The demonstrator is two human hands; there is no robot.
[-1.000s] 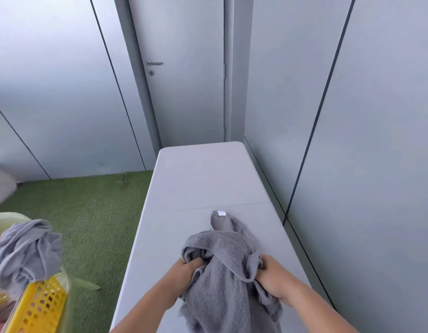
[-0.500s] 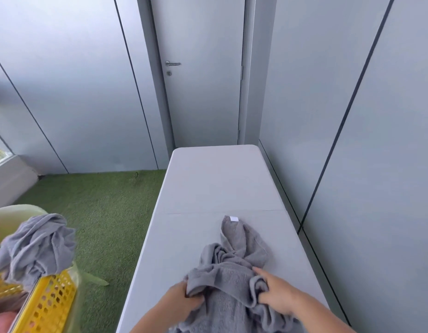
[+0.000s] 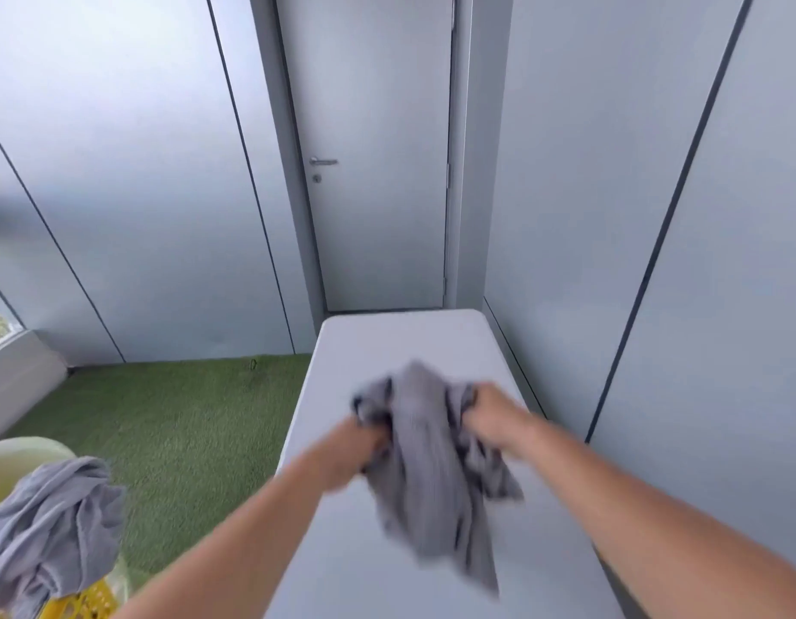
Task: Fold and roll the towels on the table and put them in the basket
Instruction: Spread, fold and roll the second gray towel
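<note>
Green turf floor (image 3: 173, 417) fills the left, where a yellow basket (image 3: 81, 604) in the lower corner carries a crumpled grey towel (image 3: 48, 520) heaped over its rim. Further right, above the long white table (image 3: 400, 341), the left hand (image 3: 349, 453) grips one bunched edge of a second grey towel (image 3: 432, 480), which is blurred and hangs between both fists. The right hand (image 3: 492, 417) clutches the other edge. Whether its tail touches the tabletop is unclear.
</note>
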